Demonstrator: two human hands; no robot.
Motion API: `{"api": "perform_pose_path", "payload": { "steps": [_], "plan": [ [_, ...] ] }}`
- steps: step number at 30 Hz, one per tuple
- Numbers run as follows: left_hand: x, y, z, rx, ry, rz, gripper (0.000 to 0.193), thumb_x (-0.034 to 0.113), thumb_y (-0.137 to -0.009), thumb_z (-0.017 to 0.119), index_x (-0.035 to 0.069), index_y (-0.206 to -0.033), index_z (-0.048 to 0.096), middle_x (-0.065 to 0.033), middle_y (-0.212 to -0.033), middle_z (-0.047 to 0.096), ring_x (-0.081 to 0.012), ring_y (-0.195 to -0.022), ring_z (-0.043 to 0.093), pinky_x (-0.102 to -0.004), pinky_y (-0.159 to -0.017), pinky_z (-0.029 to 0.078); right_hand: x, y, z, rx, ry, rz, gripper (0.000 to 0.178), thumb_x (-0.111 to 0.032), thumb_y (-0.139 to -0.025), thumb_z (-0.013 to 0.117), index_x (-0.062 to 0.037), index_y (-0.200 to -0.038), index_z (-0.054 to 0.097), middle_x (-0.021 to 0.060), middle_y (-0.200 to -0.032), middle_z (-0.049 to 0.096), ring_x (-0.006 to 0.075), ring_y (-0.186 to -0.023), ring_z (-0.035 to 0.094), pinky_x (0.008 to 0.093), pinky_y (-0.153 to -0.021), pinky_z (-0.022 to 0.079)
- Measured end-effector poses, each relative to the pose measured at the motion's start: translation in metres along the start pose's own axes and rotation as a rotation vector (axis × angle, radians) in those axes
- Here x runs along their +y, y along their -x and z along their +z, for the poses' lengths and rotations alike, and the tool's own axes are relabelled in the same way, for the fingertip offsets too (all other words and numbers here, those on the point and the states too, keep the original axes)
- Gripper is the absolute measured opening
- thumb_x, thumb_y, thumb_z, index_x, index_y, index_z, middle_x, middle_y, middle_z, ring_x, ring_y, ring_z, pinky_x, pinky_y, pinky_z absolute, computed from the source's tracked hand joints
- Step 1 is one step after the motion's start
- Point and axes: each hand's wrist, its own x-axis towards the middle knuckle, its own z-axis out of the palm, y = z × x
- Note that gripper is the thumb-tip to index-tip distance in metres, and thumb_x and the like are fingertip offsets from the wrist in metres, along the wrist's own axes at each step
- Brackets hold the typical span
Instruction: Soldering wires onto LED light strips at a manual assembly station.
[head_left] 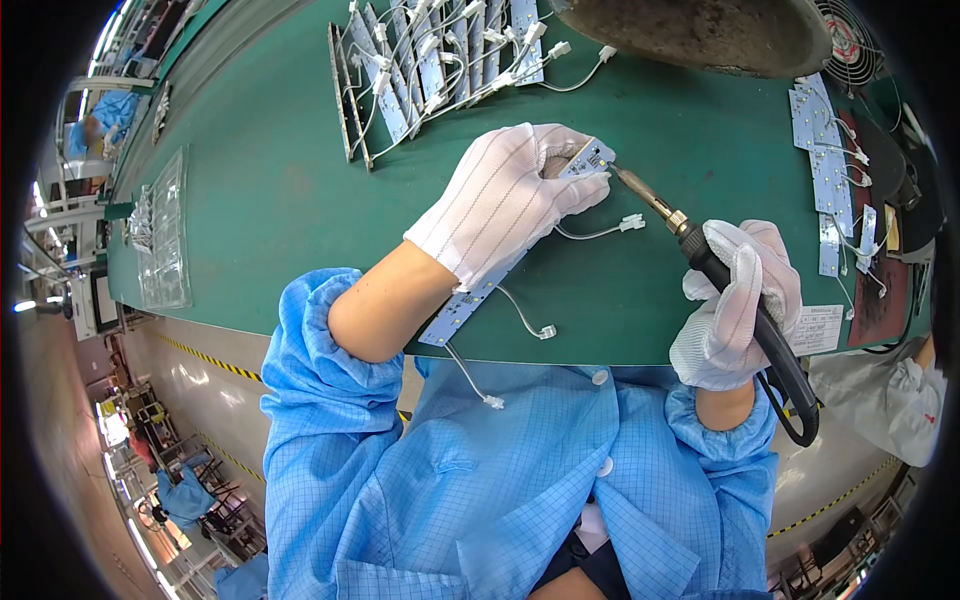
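Observation:
My left hand (510,195), in a white striped glove, is closed around a long pale-blue LED circuit board (462,312). The board slants from the table's near edge up to the right, and its far end sticks out past my thumb and fingers. White wires with connectors (632,222) hang off it. My right hand (742,300), gloved too, grips the black handle of a soldering iron (690,235). The iron's tip points up and left and sits at the board's far end; whether it touches cannot be told. My palm hides the board's middle.
Several wired LED boards (440,60) lie in a row at the back of the green table (270,200). More boards (828,170) lie along the right side, near a fan (848,45). A dark rounded lamp-like hood (700,35) overhangs the back. Clear plastic trays (162,235) rest at left.

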Motion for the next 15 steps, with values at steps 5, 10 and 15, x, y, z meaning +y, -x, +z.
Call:
{"api": "perform_pose_path", "payload": {
  "steps": [5, 10, 15],
  "plan": [
    [0.003, 0.000, -0.001, -0.035, 0.022, -0.057, 0.040, 0.026, -0.082, 0.067, -0.001, -0.111, 0.064, -0.0108, -0.088, 0.068, -0.0145, -0.075, 0.060, -0.0269, -0.071, 0.049, 0.000, -0.001, 0.005, 0.043, 0.057, -0.068, 0.022, -0.007, -0.086, 0.043, 0.0041, -0.103, 0.052, 0.0208, -0.090, 0.064, 0.0283, -0.077, 0.055, 0.0419, -0.080, 0.046],
    [0.007, 0.000, -0.006, -0.072, -0.042, -0.079, 0.045, 0.029, -0.081, 0.070, 0.000, -0.115, 0.062, -0.0130, -0.087, 0.067, -0.0177, -0.072, 0.060, -0.0276, -0.069, 0.049, -0.002, -0.004, 0.002, 0.024, 0.034, -0.067, 0.023, -0.006, -0.089, 0.043, 0.0059, -0.106, 0.051, 0.0216, -0.094, 0.063, 0.0291, -0.079, 0.058, 0.0391, -0.075, 0.049],
    [0.017, 0.034, -0.012, 0.214, -0.562, 0.049, 0.070, 0.037, -0.074, 0.075, 0.008, -0.130, 0.046, -0.0159, -0.101, 0.061, -0.0287, -0.082, 0.061, -0.0388, -0.071, 0.051, 0.014, 0.003, 0.006, 0.297, -0.002, -0.042, 0.018, -0.002, -0.084, 0.049, 0.0004, -0.101, 0.055, 0.0164, -0.093, 0.067, 0.0226, -0.066, 0.055, 0.0327, -0.062, 0.047]
  ]
}}
